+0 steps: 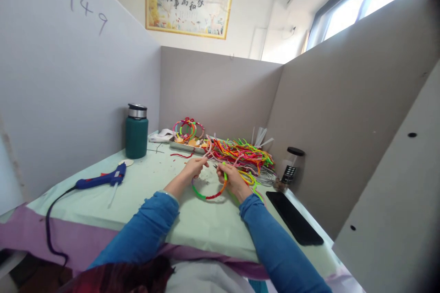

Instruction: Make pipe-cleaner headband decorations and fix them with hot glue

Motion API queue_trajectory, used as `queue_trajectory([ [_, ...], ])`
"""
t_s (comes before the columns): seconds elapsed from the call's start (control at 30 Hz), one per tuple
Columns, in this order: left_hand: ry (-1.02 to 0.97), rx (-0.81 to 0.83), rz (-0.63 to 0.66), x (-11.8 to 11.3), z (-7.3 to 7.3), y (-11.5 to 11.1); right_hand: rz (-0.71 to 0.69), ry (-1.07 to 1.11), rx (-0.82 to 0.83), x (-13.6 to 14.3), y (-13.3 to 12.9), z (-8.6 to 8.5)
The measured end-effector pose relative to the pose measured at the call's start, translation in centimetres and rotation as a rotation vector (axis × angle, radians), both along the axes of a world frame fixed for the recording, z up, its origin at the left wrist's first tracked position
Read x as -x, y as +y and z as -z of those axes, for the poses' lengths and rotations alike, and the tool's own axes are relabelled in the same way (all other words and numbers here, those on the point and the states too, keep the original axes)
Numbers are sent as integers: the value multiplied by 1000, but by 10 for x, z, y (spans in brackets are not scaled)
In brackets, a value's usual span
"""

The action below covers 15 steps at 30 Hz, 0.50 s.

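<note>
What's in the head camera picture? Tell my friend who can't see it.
A right hand holds a colourful ring at a table, the left hand at its other side. Behind lie bright stems; a glue gun and bottle are on the left.

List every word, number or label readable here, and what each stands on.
"0149", handwritten on the left partition.
"家和萬事興", read right to left, on the gold-bordered wall picture.
Smaller lines beneath those characters: too small to read.
White marks on the dark label of the clear jar: too small to read.
</note>
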<state>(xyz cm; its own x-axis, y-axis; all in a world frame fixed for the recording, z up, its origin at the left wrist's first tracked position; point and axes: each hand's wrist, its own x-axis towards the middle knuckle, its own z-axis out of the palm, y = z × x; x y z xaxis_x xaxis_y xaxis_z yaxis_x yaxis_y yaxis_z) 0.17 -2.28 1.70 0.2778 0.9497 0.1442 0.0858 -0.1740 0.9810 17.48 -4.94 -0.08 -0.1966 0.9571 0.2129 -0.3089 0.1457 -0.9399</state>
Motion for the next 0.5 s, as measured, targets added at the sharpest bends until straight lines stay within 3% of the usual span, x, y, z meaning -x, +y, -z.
queue_trajectory([
  [0.2,-157,160,226,7,-5,-2,-37,68,113,-3,6,0],
  [0.37,-41,211,435,5,-7,-10,54,35,31,1,6,4],
  [0.5,48,214,476,0,-7,-17,50,29,-29,5,4,5],
])
